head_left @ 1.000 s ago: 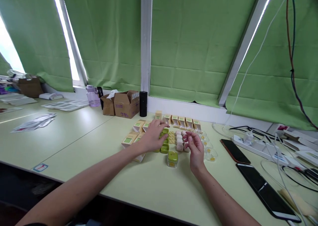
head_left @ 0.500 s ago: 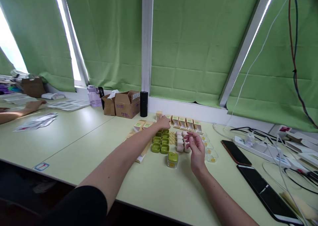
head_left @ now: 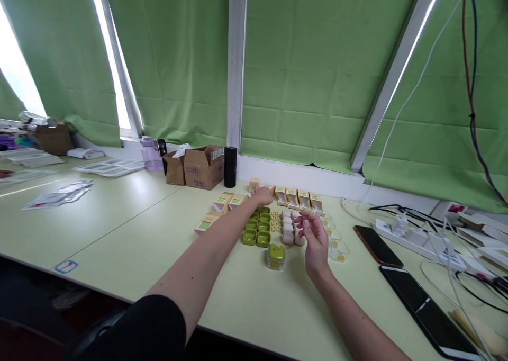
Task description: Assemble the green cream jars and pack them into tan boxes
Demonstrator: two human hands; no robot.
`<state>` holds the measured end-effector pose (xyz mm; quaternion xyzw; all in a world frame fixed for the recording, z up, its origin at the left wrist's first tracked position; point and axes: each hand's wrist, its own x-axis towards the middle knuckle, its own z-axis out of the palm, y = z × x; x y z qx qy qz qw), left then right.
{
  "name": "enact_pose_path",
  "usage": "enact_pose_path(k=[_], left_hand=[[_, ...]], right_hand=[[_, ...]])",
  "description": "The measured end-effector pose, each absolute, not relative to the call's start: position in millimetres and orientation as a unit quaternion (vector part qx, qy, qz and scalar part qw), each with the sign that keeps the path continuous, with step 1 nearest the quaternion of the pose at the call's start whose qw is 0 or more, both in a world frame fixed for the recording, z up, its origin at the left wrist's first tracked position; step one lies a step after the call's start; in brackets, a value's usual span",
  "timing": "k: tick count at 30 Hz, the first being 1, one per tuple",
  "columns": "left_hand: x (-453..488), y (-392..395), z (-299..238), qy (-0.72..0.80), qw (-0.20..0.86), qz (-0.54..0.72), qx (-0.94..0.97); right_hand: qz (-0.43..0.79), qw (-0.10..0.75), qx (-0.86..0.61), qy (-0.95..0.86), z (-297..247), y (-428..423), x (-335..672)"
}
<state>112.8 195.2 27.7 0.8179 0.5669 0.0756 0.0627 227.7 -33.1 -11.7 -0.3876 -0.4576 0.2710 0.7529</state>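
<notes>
My left hand [head_left: 262,196] reaches far across the pale green table [head_left: 130,218] and its fingers close round a small tan box in the back row of tan boxes [head_left: 298,198]. My right hand [head_left: 313,234] hovers palm-up, fingers loosely curled and empty, beside pink-white blocks [head_left: 287,228]. Green square lids [head_left: 257,227] lie in rows just under my left forearm. A small clear case with a green lid [head_left: 276,255] stands nearest me. More tan boxes with green labels [head_left: 222,205] lie at the left of the group.
Clear cups with yellow bits [head_left: 336,244] sit right of my right hand. Two phones [head_left: 428,303] and a power strip [head_left: 405,234] with cables lie at the right. Cardboard boxes [head_left: 202,166], a black cylinder [head_left: 229,166] and a purple bottle [head_left: 150,153] stand at the back.
My left hand moved from the green lids back to the far row of tan boxes and closed on one. Another person's arm at far left appeared, then left view.
</notes>
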Motion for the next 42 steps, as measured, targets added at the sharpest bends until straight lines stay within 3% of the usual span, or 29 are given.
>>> enact_pose_path(k=[8, 15, 22, 27, 34, 42], left_hand=[[70, 155, 53, 0.502, 0.037, 0.171, 0.847], [36, 39, 54, 0.34, 0.019, 0.285, 0.896], [22, -44, 40, 0.259, -0.001, 0.245, 0.934], [15, -49, 33, 0.241, 0.001, 0.258, 0.935], [13, -34, 39, 0.258, 0.011, 0.418, 0.871], [28, 2, 48, 0.245, 0.066, 0.43, 0.866]], right_hand=[[0.257, 0.741, -0.412, -0.464, -8, -34, 228], [0.264, 0.699, -0.465, -0.475, -9, -27, 228], [0.35, 0.695, -0.415, -0.471, 1, -31, 222], [0.379, 0.714, -0.376, -0.453, 6, -38, 220], [0.335, 0.727, -0.376, -0.467, -6, -38, 222], [0.25, 0.709, -0.375, -0.542, -11, -41, 218]])
